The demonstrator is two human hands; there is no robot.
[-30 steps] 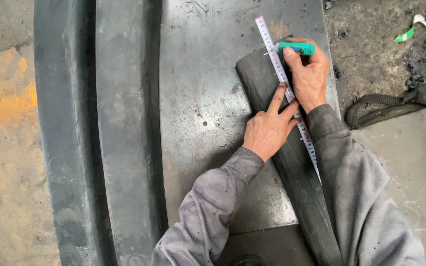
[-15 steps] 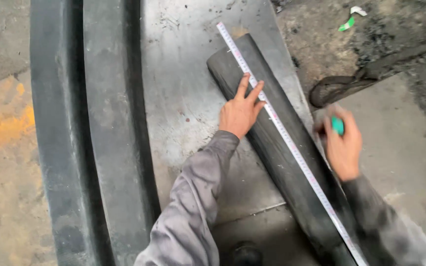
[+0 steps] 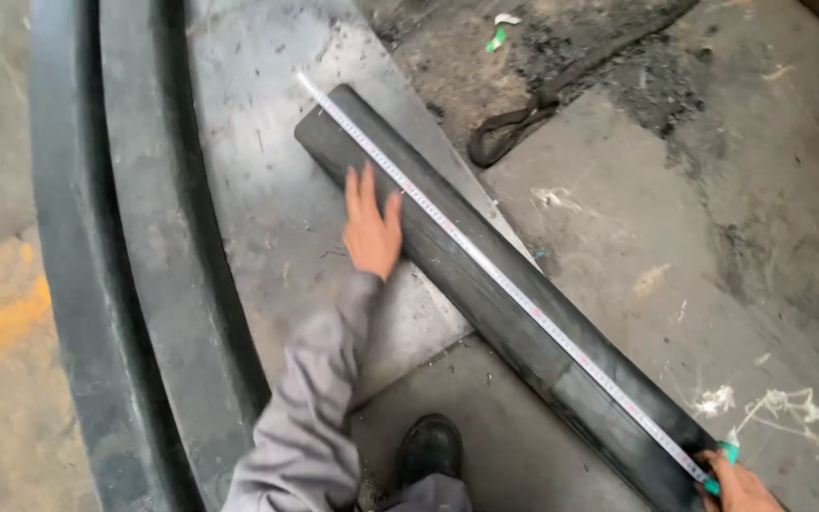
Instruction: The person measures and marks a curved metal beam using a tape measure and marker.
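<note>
A long black rubber strip (image 3: 466, 275) lies slanted across a grey metal plate (image 3: 267, 190) and the concrete floor. A white measuring tape (image 3: 485, 265) is stretched along its top from the far end to the near end. My left hand (image 3: 372, 228) rests flat on the strip's left edge, fingers together, pressing it and the tape down. My right hand (image 3: 737, 485) is at the bottom right, holding the green tape case (image 3: 724, 463) at the strip's near end.
Two long curved black rubber strips (image 3: 135, 256) run along the plate's left side. A dark strap (image 3: 514, 128) and a green-and-white scrap (image 3: 497, 36) lie on the dirty floor beyond. My black shoe (image 3: 428, 446) stands below the plate's edge.
My right hand has drawn the tape case down the strip to its near end, pulling out much more tape. My left hand has stayed pressed near the far end.
</note>
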